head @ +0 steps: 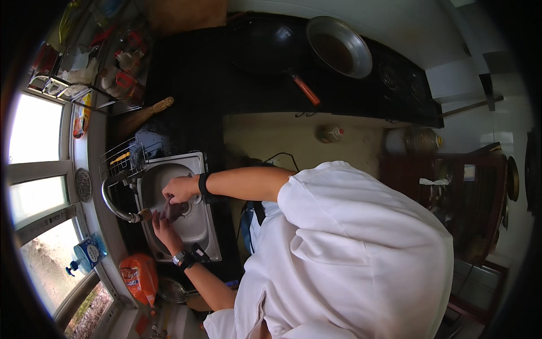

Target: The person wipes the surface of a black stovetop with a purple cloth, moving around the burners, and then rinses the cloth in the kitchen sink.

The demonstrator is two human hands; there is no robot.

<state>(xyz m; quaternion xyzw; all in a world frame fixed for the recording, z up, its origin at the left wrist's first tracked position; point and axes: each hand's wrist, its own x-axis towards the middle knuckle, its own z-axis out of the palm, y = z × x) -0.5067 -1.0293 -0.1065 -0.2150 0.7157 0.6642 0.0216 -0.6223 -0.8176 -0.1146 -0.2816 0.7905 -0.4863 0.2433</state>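
Over a stainless steel sink (214,241), my right hand (181,189) grips the upper part of a limp, dark purplish cloth (171,210). Below it in the picture, my left hand (167,233) has its fingertips on the cloth's other side, seemingly pinching its edge. A black band circles the right wrist, and a watch (181,257) is on the left one. The curved tap (111,201) ends in a brownish nozzle (145,215) close to the left fingers. Part of the drain (186,208) shows beside the cloth. Whether water runs is not clear.
A wire basket (123,157) hangs by the sink. Soap bottle (88,254) and orange bag (139,277) stand near the window. Along the black counter (186,84) are a wooden-handled brush-like thing (163,104), a wok (262,48) with projecting handle, and a metal basin (338,47).
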